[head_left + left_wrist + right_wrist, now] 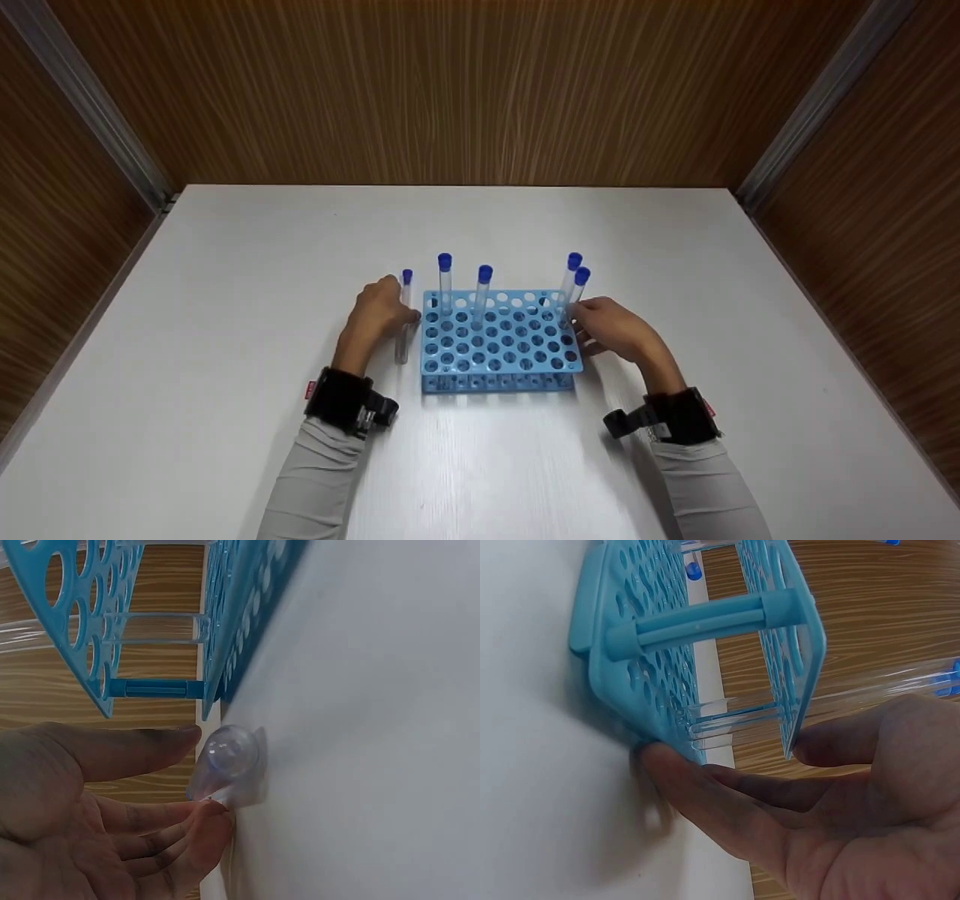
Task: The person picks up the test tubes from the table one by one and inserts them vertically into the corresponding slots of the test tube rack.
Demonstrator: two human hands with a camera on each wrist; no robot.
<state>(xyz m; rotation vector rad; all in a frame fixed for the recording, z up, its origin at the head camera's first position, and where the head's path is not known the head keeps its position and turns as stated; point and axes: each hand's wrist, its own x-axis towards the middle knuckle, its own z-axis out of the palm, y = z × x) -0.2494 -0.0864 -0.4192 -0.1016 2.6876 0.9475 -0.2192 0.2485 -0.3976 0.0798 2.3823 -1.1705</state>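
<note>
A clear test tube [402, 349] with a blue cap lies on the table just left of a blue test tube rack [501, 371]. My left hand [375, 309] straddles this tube, thumb on the rack side and fingers on the other. In the left wrist view, the tube's rounded end [231, 751] rests on the tabletop, with fingertips right beside it. At the rack's right end, my right hand [611, 326] holds the frame. The right wrist view has its thumb against the top plate's edge and a finger [705, 791] at the base.
Several blue-capped tubes stand in the rack, including one at back left [445, 279], one near the middle [483, 289] and two leaning close together at the right. The white table [225, 300] is bounded by wood-grain panels [465, 97] behind and at both sides.
</note>
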